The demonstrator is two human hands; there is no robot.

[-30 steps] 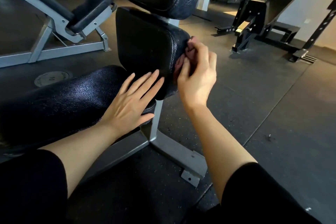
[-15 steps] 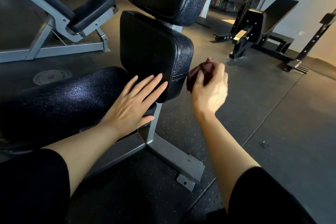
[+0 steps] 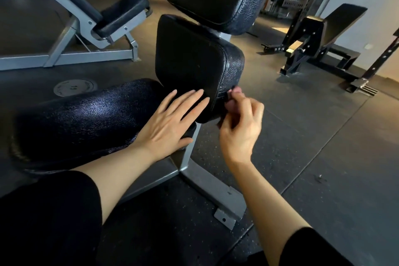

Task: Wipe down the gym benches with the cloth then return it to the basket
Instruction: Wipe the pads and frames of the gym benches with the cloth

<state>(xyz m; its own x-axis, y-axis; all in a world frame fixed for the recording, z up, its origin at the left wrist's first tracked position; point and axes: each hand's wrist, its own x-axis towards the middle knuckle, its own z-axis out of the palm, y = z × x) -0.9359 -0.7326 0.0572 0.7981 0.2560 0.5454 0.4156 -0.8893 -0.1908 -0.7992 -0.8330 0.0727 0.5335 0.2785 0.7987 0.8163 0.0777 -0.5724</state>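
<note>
Left hand [image 3: 170,123] is laid flat, fingers straight, on the seat pad [image 3: 86,119]. Just beyond, the cloth [image 3: 232,98] is bunched in the right hand [image 3: 240,127], fingers clamped on it, pressed against the lower back pad's [image 3: 194,65] right edge, rising upward.

Dim gym – warm light far right, right hand [image 3: 239,129] motion-blurred.

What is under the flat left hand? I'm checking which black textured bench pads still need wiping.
The left hand rests across the black textured seat pad, fingertips on the lower back pad. The surface beneath its palm is hidden.
</note>
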